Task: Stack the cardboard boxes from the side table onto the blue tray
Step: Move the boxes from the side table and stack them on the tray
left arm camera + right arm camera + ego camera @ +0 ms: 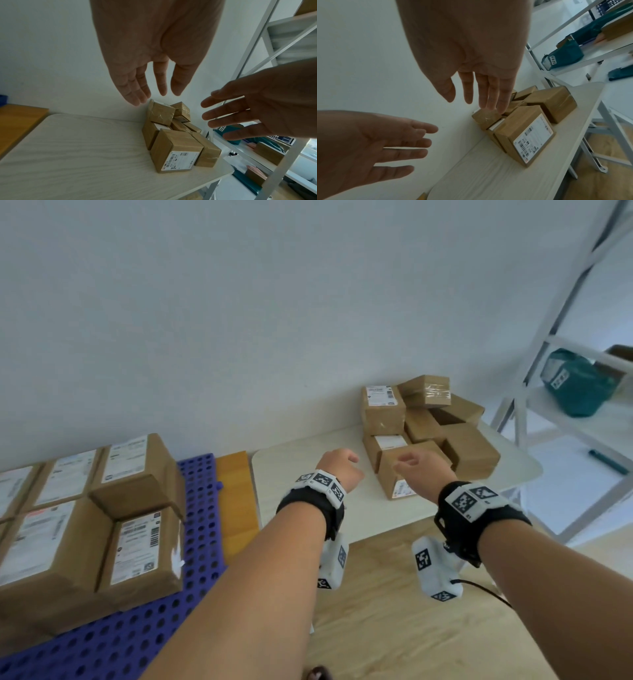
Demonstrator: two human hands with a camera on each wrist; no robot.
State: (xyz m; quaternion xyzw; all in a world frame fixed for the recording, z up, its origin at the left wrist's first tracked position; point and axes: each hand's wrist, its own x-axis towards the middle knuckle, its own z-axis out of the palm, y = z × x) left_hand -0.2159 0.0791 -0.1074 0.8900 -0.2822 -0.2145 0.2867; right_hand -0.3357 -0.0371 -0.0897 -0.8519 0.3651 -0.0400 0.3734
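Observation:
Several taped cardboard boxes (421,422) lie piled at the far right of the white side table (291,460). The nearest one (176,148) shows a shipping label on its front face. Over the table, short of the pile, my left hand (339,465) hovers with straight, spread fingers (154,88) and holds nothing. Beside it, above the nearest box (522,129), my right hand (423,469) is just as open and empty (476,88). On the left, the blue perforated tray (202,508) carries several labelled boxes (137,474) in two layers.
An orange wooden board (236,494) lies between the tray and the side table. A white metal shelf rack (534,378) stands right of the table with teal parcels (575,385) on it. A white wall backs everything. Wooden floor (394,628) shows below my arms.

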